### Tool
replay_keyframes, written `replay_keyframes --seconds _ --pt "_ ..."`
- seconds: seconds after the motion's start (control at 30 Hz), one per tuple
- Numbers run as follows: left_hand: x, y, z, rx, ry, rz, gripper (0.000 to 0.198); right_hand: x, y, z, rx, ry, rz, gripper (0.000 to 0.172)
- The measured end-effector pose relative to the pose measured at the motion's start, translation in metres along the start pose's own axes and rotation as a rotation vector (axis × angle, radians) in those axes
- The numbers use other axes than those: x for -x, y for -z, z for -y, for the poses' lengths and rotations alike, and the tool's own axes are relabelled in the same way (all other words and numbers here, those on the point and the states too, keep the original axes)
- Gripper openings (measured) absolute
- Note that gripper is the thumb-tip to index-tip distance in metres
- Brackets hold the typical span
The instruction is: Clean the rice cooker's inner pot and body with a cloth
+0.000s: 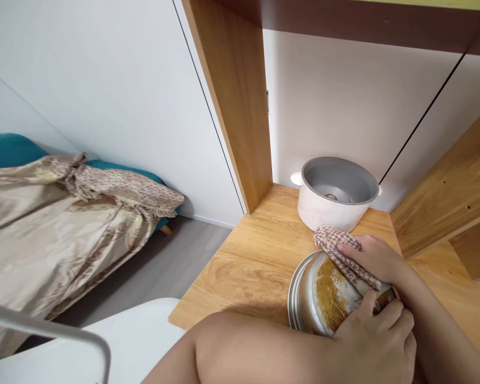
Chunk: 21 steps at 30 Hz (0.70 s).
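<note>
A metal pot (331, 290) lies tipped on the wooden table, its yellow-brown stained, scratched underside facing up and its shiny rim to the left. My left hand (378, 333) reaches across from the lower left and grips the pot's right side, fingers curled; part of the pot is hidden under it. Pinched in my right hand (370, 256) is a folded pink-and-white patterned cloth (336, 242), which rests against the pot's stained base. Just behind the cloth stands a white pot (324, 208), upright, with a grey inside and small side handles.
The wooden table (240, 266) has upright wooden panels (236, 101) at its sides and a shelf (344, 24) overhead. Left of it are a white chair seat (144, 330), a grey metal tube (52, 325) and a cloth-covered teal sofa (12, 146).
</note>
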<state>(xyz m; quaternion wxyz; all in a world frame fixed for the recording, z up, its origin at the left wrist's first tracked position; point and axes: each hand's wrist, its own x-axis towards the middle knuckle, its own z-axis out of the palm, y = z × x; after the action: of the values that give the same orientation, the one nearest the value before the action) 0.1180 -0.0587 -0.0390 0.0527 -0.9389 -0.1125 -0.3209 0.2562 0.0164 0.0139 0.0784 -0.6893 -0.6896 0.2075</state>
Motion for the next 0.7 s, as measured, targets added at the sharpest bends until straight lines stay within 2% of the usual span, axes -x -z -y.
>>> replay_keyframes --seconds 0.13,0.33,0.53,0.7 --pt "0.0005 -0.0015 -0.0004 0.003 0.003 -0.014 0.027 0.0001 0.0015 0.0014 -0.044 0.040 0.022 0.053" --pt "0.0004 -0.0020 -0.0011 0.013 0.012 -0.003 0.027 0.0006 0.0012 0.0040 0.079 -0.051 -0.021 0.055" --pt "0.0004 -0.0039 -0.0020 0.002 0.020 -0.044 0.026 0.0010 -0.0026 0.0005 0.029 -0.010 -0.021 0.055" --pt "0.0005 -0.0042 -0.0020 0.006 0.023 -0.035 0.023 0.0001 -0.0010 0.0030 0.081 -0.056 -0.031 0.059"
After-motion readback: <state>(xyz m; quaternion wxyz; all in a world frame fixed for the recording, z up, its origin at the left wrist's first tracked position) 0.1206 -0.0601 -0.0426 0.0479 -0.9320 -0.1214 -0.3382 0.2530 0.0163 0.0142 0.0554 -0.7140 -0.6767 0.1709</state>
